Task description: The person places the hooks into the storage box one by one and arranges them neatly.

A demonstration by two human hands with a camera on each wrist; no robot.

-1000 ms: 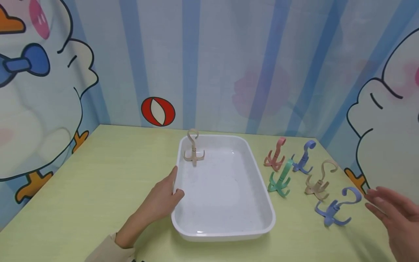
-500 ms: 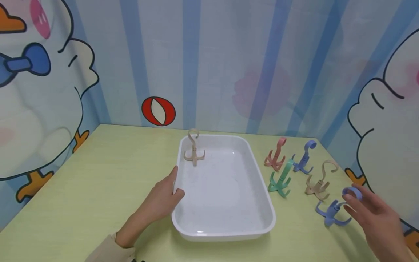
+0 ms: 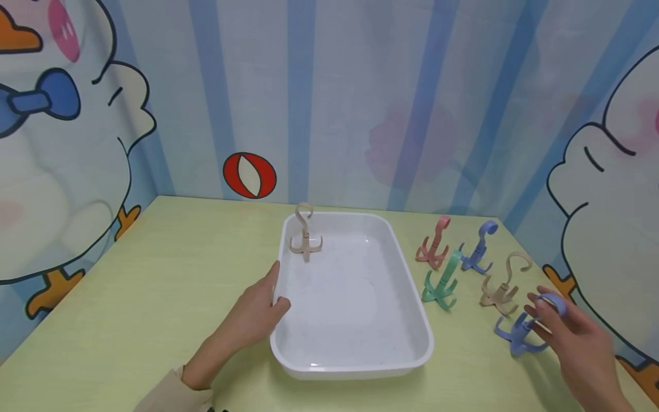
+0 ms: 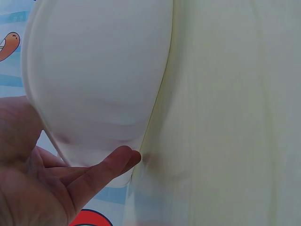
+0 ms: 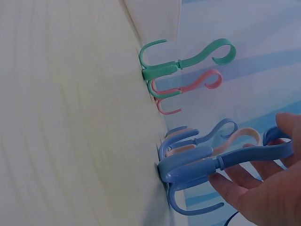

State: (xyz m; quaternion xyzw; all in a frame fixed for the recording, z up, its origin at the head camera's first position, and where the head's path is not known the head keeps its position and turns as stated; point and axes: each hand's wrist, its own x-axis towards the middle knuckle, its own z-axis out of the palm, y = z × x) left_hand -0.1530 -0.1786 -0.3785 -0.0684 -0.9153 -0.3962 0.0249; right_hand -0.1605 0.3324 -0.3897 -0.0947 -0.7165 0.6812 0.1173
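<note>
- Presently, the left hand [image 3: 252, 315] pinches the left rim of the white tray [image 3: 355, 368], thumb inside, fingers outside.
- The right hand [image 3: 582, 343] is at the near blue hook [image 3: 519, 336], fingers apart about its stem; whether they grip cannot be told.
- That hook stands on the table [image 3: 154, 286], right of the tray.
- Farther back: beige hook [image 3: 497, 296], green hook [image 3: 440, 290], pink hook [image 3: 433, 252], far blue hook [image 3: 476, 255].
- A second beige hook [image 3: 306, 246] stands in the tray's far left corner.
</note>
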